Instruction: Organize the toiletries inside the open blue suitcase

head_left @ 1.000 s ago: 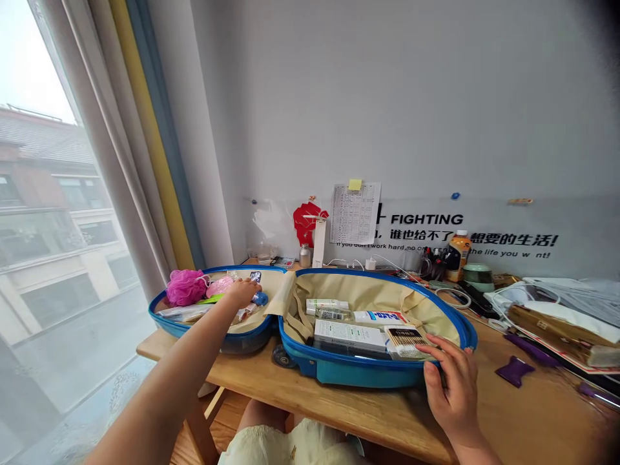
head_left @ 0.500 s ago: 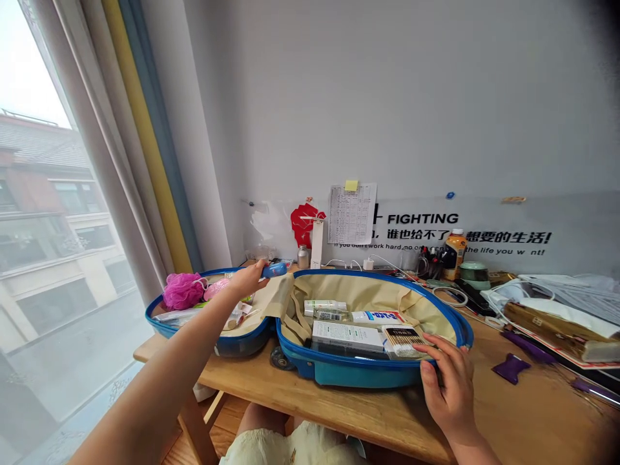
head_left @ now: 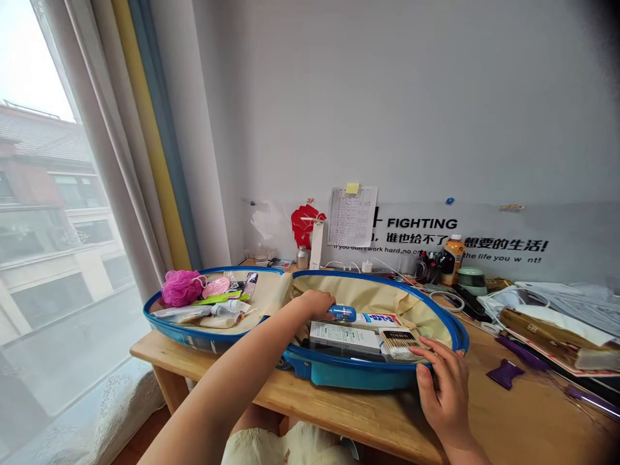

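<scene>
A small blue suitcase [head_left: 368,378] lies open on the wooden desk [head_left: 387,420], both halves lined in beige. My left hand [head_left: 316,303] reaches into the right half and is closed on a small blue item [head_left: 341,314], held just above the boxes and a toothpaste tube [head_left: 382,318] packed there. My right hand [head_left: 443,381] rests on the front rim of the right half, fingers curled over the edge beside a box of cotton swabs [head_left: 398,341]. The left half holds a pink bath pouf [head_left: 181,287], a green item and several small packets.
Along the wall stand an orange drink bottle [head_left: 451,259], a green cup, pens, cables and a small metal jar. Papers, books and a bag pile up at the desk's right [head_left: 547,316]. A purple clip [head_left: 504,374] lies on the desk. A window and curtains are at left.
My left hand lifted the blue item out of the left half, carried it rightward over the hinge, and now holds it low in the right half. My right hand stayed on the rim.
</scene>
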Available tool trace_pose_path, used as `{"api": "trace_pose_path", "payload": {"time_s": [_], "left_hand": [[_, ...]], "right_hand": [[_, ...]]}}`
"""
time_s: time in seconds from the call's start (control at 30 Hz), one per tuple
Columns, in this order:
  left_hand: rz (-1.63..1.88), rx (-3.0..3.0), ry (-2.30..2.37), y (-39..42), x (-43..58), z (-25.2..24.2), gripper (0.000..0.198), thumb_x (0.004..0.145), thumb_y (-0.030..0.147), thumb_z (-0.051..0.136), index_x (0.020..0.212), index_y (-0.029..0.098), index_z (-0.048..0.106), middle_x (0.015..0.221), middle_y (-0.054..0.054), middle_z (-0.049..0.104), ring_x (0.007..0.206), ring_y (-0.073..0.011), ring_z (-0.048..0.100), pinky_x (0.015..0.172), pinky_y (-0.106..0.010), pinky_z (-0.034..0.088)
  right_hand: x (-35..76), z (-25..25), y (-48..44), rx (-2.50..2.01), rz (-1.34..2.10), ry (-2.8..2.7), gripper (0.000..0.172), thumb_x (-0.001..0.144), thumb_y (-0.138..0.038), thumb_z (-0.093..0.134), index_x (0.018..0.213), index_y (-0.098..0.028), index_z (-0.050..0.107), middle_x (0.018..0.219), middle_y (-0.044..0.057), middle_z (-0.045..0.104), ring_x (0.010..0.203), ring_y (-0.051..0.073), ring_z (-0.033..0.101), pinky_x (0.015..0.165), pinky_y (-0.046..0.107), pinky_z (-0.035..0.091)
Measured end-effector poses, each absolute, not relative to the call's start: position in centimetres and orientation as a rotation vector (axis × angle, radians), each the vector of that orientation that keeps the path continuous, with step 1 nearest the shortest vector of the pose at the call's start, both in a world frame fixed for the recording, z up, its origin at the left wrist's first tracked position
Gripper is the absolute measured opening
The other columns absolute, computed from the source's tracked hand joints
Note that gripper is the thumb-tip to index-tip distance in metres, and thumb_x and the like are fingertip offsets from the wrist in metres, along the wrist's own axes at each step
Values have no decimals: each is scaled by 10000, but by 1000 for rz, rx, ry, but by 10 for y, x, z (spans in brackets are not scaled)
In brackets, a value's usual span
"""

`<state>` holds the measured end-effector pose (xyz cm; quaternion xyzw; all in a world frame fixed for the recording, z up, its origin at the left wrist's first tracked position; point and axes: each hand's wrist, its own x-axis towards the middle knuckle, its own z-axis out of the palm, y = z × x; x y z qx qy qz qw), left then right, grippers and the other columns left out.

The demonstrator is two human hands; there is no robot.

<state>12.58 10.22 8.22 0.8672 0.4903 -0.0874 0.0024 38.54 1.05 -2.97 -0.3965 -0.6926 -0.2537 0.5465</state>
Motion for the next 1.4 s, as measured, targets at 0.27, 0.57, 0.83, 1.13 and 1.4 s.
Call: {"api": "trace_pose_path", "payload": {"time_s": [0.27,0.57,0.83,1.13,1.4], "left_hand": [[-414,2595,1530,110,116,71,400,911,401,567,1247,185,551,1255,-98,585,1101,-222,588,948,-469,495],[-75,2640,1568,98,114,77,431,859,400,572,1280,308,583,1353,-46,577,1227,-242,546,1042,-360,424],[366,2408,2146,100,5,109,435,973,174,266,1321,233,520,1373,-71,521,1232,-176,517,1032,-308,422],[-126,1999,2570,64,-140,76,310,908,358,579,1149,164,592,1222,-86,588,1094,-215,579,929,-450,502],[-331,2038,2566,66,-148,61,326,901,351,590,1167,163,586,1250,-90,574,1128,-230,563,947,-470,490]], "right_hand": [[387,-32,12,-961,-573,-1641,254,935,-322,382,976,-229,614,1071,91,625,1056,236,565,1009,451,325],[386,-30,13,-937,-619,-1637,246,942,-316,374,958,-222,601,1070,92,624,1036,233,566,993,435,329],[386,-30,13,-930,-605,-1636,241,940,-321,386,959,-227,607,1062,87,628,1035,237,571,991,433,330],[385,-29,12,-940,-622,-1636,238,939,-311,382,967,-228,603,1058,89,629,1026,236,574,984,433,331],[385,-29,11,-937,-632,-1630,219,934,-293,388,959,-224,594,1056,84,630,1030,233,572,996,433,324]]}}
